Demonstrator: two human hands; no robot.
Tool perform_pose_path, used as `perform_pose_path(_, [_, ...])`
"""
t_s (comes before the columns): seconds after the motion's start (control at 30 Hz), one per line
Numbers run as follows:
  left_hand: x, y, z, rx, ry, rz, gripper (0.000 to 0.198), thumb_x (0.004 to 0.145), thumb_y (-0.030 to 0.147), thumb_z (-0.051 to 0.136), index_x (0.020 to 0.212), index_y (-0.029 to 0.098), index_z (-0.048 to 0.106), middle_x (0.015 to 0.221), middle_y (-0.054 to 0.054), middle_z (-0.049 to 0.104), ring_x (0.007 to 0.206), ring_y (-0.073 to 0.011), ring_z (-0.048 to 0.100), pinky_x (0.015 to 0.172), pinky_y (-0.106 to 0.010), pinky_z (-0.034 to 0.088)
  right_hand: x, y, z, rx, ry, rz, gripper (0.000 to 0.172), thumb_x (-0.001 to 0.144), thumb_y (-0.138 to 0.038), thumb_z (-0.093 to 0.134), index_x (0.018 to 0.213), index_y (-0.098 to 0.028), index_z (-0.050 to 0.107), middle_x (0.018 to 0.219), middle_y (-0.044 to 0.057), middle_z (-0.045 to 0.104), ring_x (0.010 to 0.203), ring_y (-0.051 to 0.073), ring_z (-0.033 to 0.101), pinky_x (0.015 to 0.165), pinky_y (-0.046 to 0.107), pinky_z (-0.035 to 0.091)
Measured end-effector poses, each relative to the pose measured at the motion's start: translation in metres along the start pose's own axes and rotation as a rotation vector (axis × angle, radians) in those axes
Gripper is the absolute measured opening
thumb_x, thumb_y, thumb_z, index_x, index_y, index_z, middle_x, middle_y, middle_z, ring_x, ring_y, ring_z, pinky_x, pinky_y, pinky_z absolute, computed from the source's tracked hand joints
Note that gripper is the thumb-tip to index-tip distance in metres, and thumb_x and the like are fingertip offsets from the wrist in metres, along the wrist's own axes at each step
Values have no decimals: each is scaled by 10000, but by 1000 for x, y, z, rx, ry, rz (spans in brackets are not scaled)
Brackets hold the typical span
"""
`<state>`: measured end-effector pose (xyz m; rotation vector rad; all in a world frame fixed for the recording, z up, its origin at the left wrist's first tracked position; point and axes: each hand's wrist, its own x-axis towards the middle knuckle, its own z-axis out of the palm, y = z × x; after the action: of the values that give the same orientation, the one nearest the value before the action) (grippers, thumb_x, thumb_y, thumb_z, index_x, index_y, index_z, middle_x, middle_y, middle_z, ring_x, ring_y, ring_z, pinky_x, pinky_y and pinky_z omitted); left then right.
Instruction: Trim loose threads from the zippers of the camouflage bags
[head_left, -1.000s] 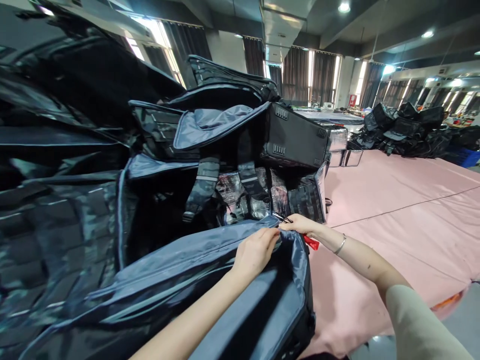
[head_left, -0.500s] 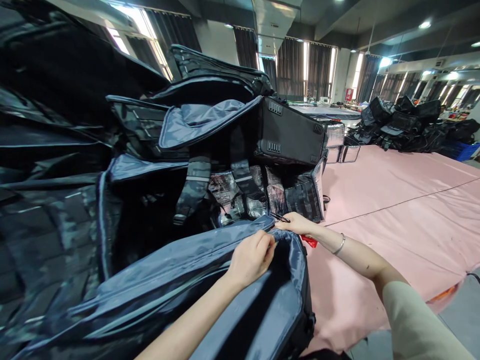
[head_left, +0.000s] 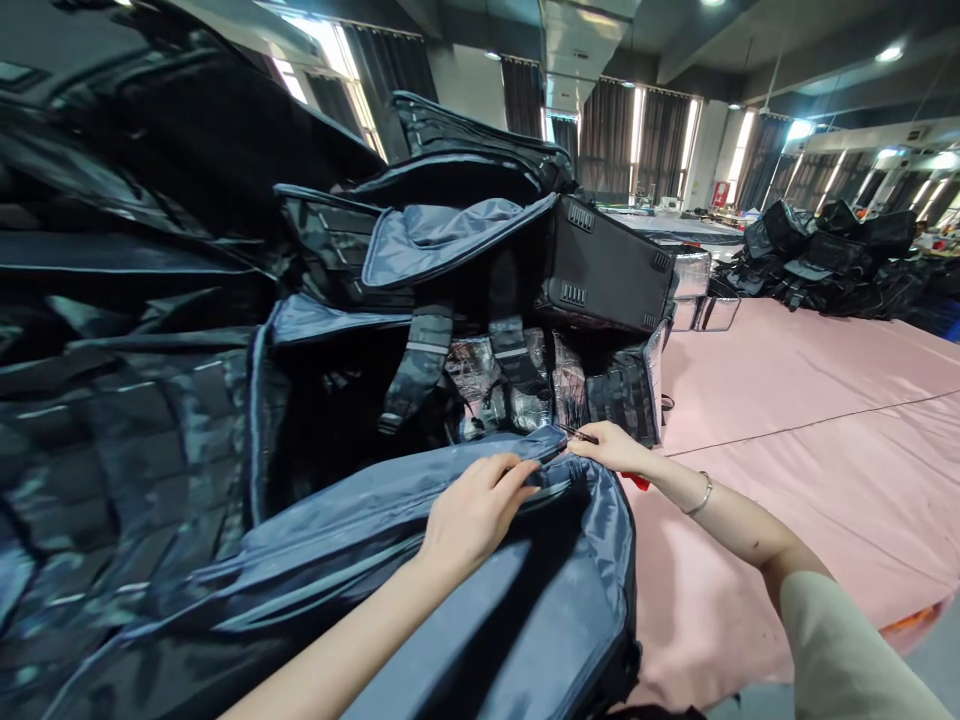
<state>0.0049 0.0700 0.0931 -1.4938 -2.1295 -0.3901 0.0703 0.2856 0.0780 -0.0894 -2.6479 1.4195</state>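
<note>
An open black bag (head_left: 628, 600) with blue-grey lining lies in front of me, its mouth towards me. My left hand (head_left: 476, 505) rests at the lining's upper edge, fingers loosely stretched and slightly apart; their far sides are partly hidden. At the bag's top right corner, my right hand (head_left: 609, 446) is closed around a slim dark tool that looks like thread snips (head_left: 583, 436). It also touches the lining edge there. Something small and red (head_left: 637, 481) shows beneath the right wrist.
Black and camouflage bags (head_left: 611, 262) are piled behind and to the left, some unzipped, with straps (head_left: 421, 362) hanging down. A pink cloth-covered table (head_left: 810, 400) stretches to the right. Farther back lies another heap of dark bags (head_left: 817, 250).
My left hand has moved back to the left along the lining edge, and its fingers have loosened from a pinch. The right hand stays at the corner. The view has turned slightly left.
</note>
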Motion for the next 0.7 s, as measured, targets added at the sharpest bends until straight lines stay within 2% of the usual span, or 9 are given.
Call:
perform_pose_path(0.13, [18, 5, 4, -4, -97, -148, 259, 868, 347, 399, 868, 239, 635, 805, -15, 643, 753, -185, 536, 619, -278, 415, -4, -10, -3, -183, 36, -36, 273, 833, -357, 478, 688, -141, 561, 616, -30, 494, 578, 99, 424, 533, 209, 286])
perform_pose_path(0.23, [29, 0, 6, -137, -211, -230, 261, 856, 311, 402, 776, 220, 633, 775, -19, 646, 759, -179, 543, 651, -272, 411, -10, -17, -8, -330, 122, -90, 198, 819, -361, 539, 861, -172, 583, 785, -6, 586, 706, 130, 518, 630, 231, 356])
perform_pose_path(0.3, [33, -4, 5, -243, -310, -280, 247, 839, 283, 402, 738, 212, 617, 783, -17, 645, 759, -166, 555, 651, -257, 408, -12, -19, -13, -412, 173, -180, 188, 852, -306, 510, 989, -186, 557, 921, 21, 599, 814, 143, 540, 718, 254, 386])
perform_pose_path(0.37, [35, -6, 4, -304, -374, -325, 238, 824, 275, 398, 727, 213, 606, 801, -14, 643, 754, -157, 563, 633, -246, 399, -13, -19, -19, -484, 176, -320, 196, 888, -261, 458, 1049, -179, 536, 958, 42, 590, 848, 139, 538, 753, 258, 397])
perform_pose_path(0.53, [36, -6, 2, -346, -395, -349, 238, 815, 277, 378, 737, 215, 593, 832, -11, 641, 744, -154, 570, 624, -247, 385, -13, -18, -30, -714, 82, -729, 268, 918, -336, 412, 1069, -161, 549, 969, 72, 590, 875, 161, 519, 739, 276, 381])
perform_pose_path(0.6, [36, -7, 2, -350, -389, -341, 239, 813, 281, 374, 724, 215, 586, 822, -10, 638, 741, -155, 570, 626, -249, 383, -14, -22, -32, -840, 81, -784, 288, 931, -336, 372, 1071, -161, 553, 967, 76, 595, 847, 169, 514, 679, 285, 356])
perform_pose_path(0.7, [35, -8, 4, -352, -380, -335, 248, 817, 303, 367, 723, 219, 580, 807, -7, 633, 741, -157, 571, 625, -250, 380, -18, -28, -31, -1004, 89, -790, 264, 939, -284, 356, 1070, -169, 555, 931, 72, 603, 785, 162, 499, 605, 283, 300])
